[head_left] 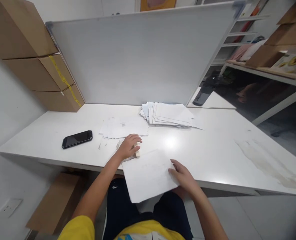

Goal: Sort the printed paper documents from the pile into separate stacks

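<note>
My right hand (181,175) pinches the right edge of a white sheet of paper (150,176), thumb on top. The sheet tilts over the table's front edge, above my lap. Beside its upper left corner, my left hand (129,146) has its thumb and curved fingers about a small beige block (137,154), which the hand partly hides. Just behind my left hand lies a low spread of white papers (127,126), one with a small grey printed mark. A thicker, uneven stack of papers (173,113) sits farther back to the right.
A black phone (77,139) lies on the white table (213,150) at left, near small scraps. A whiteboard (137,60) stands along the back. Cardboard boxes (55,73) are piled at left. A dark bottle (203,95) lies at back right; a brownish smear marks the right side.
</note>
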Action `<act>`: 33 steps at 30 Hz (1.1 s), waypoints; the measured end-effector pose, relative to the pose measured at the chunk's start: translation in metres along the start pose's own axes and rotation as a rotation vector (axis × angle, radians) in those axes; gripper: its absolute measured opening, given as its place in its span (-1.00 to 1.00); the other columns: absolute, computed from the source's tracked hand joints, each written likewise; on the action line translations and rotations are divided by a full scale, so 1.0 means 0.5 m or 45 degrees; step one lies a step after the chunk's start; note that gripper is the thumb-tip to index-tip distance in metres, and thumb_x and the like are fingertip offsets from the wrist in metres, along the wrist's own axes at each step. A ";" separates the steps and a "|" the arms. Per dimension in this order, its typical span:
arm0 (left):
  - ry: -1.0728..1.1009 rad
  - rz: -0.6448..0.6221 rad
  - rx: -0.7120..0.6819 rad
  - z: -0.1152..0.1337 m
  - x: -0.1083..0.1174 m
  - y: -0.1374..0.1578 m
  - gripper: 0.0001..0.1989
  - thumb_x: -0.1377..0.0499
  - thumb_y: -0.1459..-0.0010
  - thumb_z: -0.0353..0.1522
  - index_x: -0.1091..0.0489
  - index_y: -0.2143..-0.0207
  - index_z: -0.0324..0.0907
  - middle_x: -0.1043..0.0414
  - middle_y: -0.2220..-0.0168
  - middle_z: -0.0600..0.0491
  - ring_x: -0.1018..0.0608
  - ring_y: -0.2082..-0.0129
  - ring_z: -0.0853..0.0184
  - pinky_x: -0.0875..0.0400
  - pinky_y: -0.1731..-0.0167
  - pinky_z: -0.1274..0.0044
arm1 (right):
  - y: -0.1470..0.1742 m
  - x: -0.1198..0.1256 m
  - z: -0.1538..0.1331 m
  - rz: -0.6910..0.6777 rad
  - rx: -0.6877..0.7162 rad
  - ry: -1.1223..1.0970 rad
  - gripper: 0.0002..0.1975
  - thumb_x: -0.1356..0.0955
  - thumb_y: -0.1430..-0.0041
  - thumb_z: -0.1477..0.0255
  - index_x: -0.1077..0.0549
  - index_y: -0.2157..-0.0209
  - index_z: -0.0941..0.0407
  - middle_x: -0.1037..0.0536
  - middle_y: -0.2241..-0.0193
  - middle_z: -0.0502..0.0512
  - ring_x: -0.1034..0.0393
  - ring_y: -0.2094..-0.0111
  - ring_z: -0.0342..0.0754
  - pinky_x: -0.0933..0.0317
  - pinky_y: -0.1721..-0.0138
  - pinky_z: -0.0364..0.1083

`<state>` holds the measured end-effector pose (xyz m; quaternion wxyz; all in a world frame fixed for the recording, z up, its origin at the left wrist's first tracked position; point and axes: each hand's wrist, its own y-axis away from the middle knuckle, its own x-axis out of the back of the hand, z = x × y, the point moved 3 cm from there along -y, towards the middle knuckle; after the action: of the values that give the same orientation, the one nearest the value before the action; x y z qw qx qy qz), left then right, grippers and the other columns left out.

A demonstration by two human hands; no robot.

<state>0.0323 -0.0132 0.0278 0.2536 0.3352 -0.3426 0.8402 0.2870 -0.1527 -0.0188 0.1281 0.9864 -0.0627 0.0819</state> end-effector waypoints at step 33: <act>0.014 0.077 0.156 0.051 0.000 0.070 -0.66 -0.14 -0.26 -0.15 -0.45 -0.02 -0.05 -0.41 -0.16 -0.05 -0.26 -0.30 0.09 -0.16 -0.26 0.17 | -0.028 -0.009 -0.057 0.131 -0.116 0.446 -0.27 -0.26 0.05 0.42 -0.33 -0.24 0.02 -0.52 0.42 0.10 -0.37 0.43 0.03 -0.21 0.44 -0.08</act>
<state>0.0194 -0.0547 0.0276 0.2089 0.3349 -0.2992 0.8687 0.2803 -0.1314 0.0044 0.1774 0.9457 -0.0936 0.2558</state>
